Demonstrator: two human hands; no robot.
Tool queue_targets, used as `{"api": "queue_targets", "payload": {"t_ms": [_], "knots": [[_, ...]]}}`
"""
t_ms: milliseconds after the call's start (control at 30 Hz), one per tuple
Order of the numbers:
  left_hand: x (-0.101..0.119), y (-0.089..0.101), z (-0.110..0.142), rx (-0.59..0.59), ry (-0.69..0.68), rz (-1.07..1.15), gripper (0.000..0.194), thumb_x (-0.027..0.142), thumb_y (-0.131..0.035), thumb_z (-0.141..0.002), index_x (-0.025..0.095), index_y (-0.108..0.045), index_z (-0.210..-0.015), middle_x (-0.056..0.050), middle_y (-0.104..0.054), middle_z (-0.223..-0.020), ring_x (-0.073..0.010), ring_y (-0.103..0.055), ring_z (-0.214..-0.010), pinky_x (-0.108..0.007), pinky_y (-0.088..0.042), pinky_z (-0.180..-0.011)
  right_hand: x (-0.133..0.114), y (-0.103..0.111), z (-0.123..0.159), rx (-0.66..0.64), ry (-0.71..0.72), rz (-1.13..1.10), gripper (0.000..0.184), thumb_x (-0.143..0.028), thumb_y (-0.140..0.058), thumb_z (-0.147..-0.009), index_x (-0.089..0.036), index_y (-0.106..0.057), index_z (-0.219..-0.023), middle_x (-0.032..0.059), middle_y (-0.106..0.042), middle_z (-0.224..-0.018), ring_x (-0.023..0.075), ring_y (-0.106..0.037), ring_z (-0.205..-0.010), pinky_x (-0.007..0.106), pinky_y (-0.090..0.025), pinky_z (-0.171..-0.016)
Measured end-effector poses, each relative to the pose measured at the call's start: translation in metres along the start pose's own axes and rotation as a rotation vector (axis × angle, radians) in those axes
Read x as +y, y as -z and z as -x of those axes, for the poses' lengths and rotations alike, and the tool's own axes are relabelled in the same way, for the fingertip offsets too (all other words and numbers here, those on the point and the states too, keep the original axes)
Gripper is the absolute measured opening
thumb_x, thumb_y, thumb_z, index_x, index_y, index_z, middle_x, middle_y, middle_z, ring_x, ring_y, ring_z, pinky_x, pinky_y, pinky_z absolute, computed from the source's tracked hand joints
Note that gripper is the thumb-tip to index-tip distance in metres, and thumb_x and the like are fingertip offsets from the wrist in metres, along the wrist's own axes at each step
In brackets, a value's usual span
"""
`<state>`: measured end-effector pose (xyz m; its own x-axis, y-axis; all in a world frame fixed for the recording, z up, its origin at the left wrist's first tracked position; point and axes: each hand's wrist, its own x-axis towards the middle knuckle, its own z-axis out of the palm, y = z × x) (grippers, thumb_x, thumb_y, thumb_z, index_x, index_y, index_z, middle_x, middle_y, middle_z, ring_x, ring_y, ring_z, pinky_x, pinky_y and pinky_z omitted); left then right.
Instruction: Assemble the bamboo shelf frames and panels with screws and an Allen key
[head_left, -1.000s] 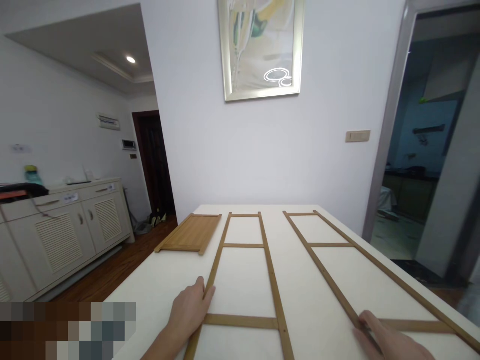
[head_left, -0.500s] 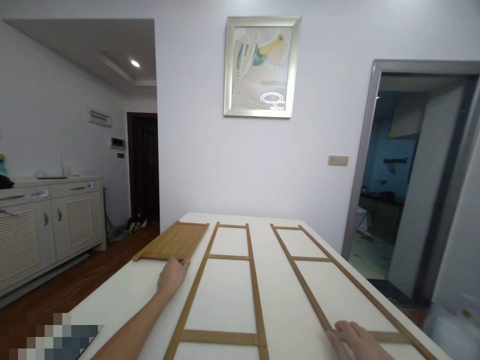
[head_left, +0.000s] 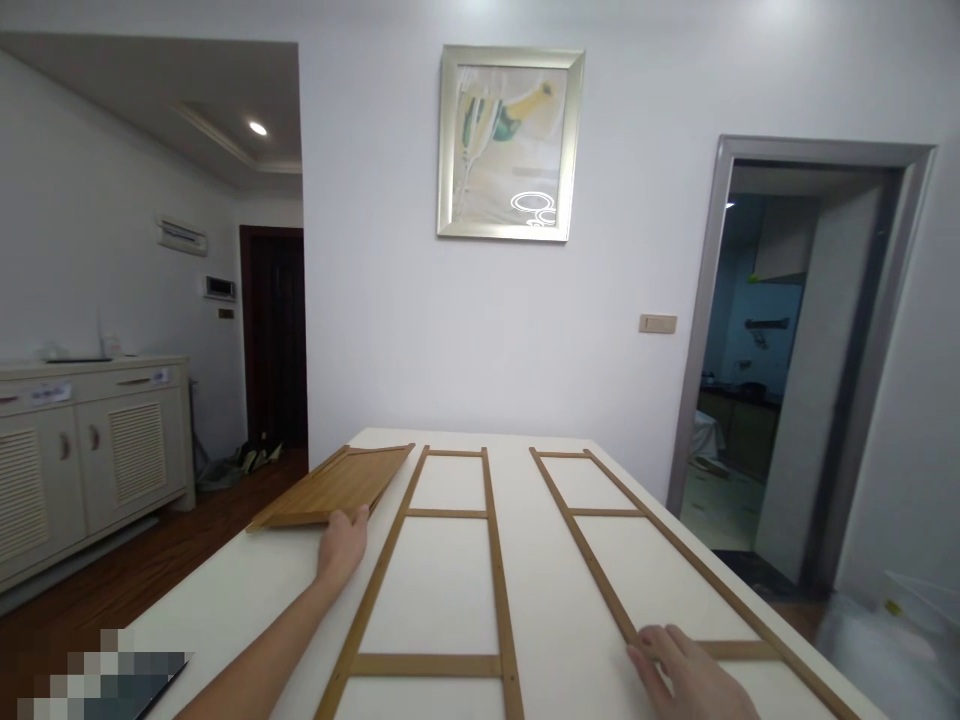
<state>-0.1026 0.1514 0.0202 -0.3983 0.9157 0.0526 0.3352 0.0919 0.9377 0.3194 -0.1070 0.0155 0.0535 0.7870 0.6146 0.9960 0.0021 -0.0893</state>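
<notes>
The left hand's fingers (head_left: 349, 520) are closed on the near corner of the slatted wooden panel (head_left: 330, 488), the corner on the side towards the middle frame (head_left: 427, 665). That panel lies just left of the middle frame, and its gripped side looks tipped up off the white surface (head_left: 555, 600). The left hand (head_left: 342, 548) itself is beside the middle frame's left rail, apart from it.

The right hand (head_left: 686, 672) is well to the right of the middle frame, its fingers bent with a small gap at the thumb. They touch the inner rail of the outer frame (head_left: 607, 513) near a crosspiece — how firmly they hold it, I cannot tell. Both frames are ladder-like and lie flat, the outer one spreading away from the middle frame towards the near end.

Past the middle frame's far end stands a pale wall (head_left: 480, 340) bearing a framed picture (head_left: 510, 150); a louvred cabinet (head_left: 135, 430) stands well to its left.
</notes>
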Motion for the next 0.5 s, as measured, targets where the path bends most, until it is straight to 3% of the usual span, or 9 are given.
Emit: {"api": "queue_targets", "payload": {"t_ms": [133, 200, 367, 500], "knots": [[0.011, 0.0, 0.016, -0.059, 0.123, 0.41, 0.007, 0.017, -0.044, -0.085, 0.014, -0.05, -0.085, -0.015, -0.068, -0.08, -0.0261, -0.071, -0.084, -0.036, -0.059, -0.074, -0.011, 0.007, 0.0, -0.028, 0.001, -0.029, 0.025, -0.041, -0.039, -0.093, -0.025, -0.055, -0.082, 0.0018, -0.065, -0.077, 0.0199, -0.066, -0.068, 0.029, -0.043, -0.056], [0.016, 0.005, 0.027, -0.091, 0.157, 0.588, 0.01, 0.006, -0.044, -0.082, 0.014, -0.05, -0.085, -0.012, -0.067, -0.079, -0.0224, -0.07, -0.088, -0.032, -0.059, -0.079, -0.018, 0.013, 0.0, -0.042, 0.001, -0.033, 0.028, -0.04, -0.037, -0.094, -0.024, -0.055, -0.079, 0.0027, -0.064, -0.076, 0.0194, -0.064, -0.067, 0.029, -0.042, -0.056], [0.026, 0.023, 0.065, -0.209, 0.187, 0.858, 0.014, -0.001, -0.047, -0.079, 0.011, -0.053, -0.082, -0.012, -0.067, -0.086, -0.0203, -0.068, -0.098, -0.029, -0.057, -0.089, -0.032, 0.03, -0.006, -0.045, -0.032, -0.1, 0.031, -0.038, -0.035, -0.094, -0.021, -0.058, -0.083, 0.0062, -0.064, -0.08, 0.0189, -0.061, -0.069, 0.03, -0.042, -0.061], [0.031, 0.031, 0.108, -0.353, 0.218, 1.061, 0.025, -0.002, -0.053, -0.075, 0.016, -0.047, -0.059, -0.009, -0.068, -0.077, -0.0228, -0.068, -0.1, -0.031, -0.055, -0.094, -0.052, 0.04, -0.02, -0.072, -0.123, -0.361, 0.03, -0.043, -0.042, -0.091, -0.022, -0.06, -0.079, 0.0049, -0.062, -0.075, 0.0189, -0.058, -0.066, 0.031, -0.042, -0.059]]}}
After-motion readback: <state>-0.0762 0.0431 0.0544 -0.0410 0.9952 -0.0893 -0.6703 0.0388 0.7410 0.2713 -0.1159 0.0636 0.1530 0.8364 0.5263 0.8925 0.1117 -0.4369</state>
